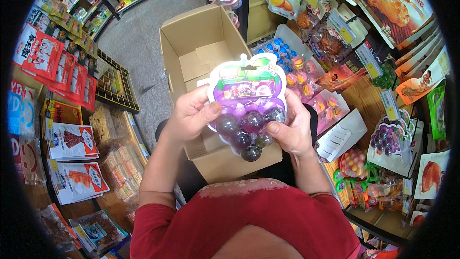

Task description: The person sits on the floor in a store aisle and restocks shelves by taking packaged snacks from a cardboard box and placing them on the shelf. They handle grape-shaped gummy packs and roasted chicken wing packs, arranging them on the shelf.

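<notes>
A grape-shaped candy pack point(248, 106) is held up in front of me between both hands. Its printed card has a hang hole at the top, and clear bubbles with dark purple balls bulge from its lower half. My left hand point(196, 113) grips the left edge, thumb on the front. On the opposite edge my right hand point(293, 126) does the same, its thumb beside the lower bubbles. Beneath the pack stands an open cardboard box point(201, 28), upright between my legs. The pack and my hands hide part of its inside.
Right of me, a shelf holds trays of blue-topped candies point(276, 48), pink burger-shaped candies point(300, 75) and similar grape packs point(388, 136). Hanging snack bags point(43, 52) and a yellow-edged wire rack point(116, 82) line the left. Grey floor point(133, 39) shows beyond the box.
</notes>
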The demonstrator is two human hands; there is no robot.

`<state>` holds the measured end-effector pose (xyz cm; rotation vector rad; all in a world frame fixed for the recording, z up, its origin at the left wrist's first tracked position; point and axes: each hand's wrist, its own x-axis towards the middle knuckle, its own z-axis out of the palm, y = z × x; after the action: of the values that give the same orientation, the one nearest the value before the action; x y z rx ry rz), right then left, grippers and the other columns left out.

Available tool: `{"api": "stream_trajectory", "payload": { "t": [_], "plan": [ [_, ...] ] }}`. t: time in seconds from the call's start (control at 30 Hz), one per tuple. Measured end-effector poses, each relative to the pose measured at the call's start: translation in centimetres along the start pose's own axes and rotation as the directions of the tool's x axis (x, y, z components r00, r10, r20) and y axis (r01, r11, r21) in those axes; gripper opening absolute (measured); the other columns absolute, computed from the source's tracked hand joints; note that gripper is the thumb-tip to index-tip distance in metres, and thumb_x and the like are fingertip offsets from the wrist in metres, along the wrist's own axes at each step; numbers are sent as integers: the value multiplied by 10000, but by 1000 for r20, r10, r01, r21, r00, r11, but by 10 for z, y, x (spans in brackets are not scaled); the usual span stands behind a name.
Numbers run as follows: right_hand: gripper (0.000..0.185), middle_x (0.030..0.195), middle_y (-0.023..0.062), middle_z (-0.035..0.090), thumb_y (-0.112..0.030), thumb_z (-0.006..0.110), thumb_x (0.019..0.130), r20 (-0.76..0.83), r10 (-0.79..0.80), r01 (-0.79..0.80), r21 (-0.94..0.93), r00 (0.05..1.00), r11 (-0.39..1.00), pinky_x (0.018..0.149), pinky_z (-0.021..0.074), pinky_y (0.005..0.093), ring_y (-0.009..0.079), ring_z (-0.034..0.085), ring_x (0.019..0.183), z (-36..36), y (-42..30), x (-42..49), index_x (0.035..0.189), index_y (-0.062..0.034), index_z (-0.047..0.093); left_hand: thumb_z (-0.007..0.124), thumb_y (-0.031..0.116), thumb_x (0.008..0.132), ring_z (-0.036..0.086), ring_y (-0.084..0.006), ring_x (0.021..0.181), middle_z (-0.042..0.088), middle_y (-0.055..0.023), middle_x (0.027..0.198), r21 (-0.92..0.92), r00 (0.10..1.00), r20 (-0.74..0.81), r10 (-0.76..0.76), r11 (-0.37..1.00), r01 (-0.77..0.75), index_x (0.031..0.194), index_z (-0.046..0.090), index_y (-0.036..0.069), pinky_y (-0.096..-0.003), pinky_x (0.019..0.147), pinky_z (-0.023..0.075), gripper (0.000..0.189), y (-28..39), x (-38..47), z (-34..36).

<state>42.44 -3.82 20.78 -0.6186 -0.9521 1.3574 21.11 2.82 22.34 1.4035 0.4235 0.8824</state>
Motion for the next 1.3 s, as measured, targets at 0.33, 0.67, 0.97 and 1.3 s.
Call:
{"api": "stream_trajectory", "payload": {
  "t": [0.33,0.67,0.97,1.3],
  "plan": [
    [698,1186,115,543,-101,761,733,9,8,-8,-21,1000,1000,951,418,320,164,532,1079,0,-2,4,1296,73,386,508,244,959,556,-163,1026,594,-98,1133,13,999,-47,26,1000,-26,1211,518,-51,-306,895,444,388,-2,-3,3],
    [507,1025,135,608,-186,654,758,7,90,-85,405,996,910,832,489,285,160,603,919,-19,-16,-14,1149,91,488,380,786,766,602,-211,857,623,-172,1001,115,1000,4,-2,993,2,1150,539,-121,-324,786,468,997,-9,-9,-7],
    [507,1048,149,618,-83,660,725,-500,-141,175,21,854,984,867,491,328,200,621,915,-101,-68,-104,1173,90,498,665,671,673,613,-159,715,647,-97,802,366,990,90,-106,928,66,1185,539,-51,-269,627,428,894,-7,-2,0],
    [383,919,92,638,-28,669,715,-822,-504,127,-488,266,863,751,501,268,140,612,778,-156,-110,-214,1070,67,560,720,587,700,631,-161,707,654,-94,819,320,987,133,-92,946,45,1173,547,-28,-258,621,425,796,-5,-1,-1]
  ]
}}
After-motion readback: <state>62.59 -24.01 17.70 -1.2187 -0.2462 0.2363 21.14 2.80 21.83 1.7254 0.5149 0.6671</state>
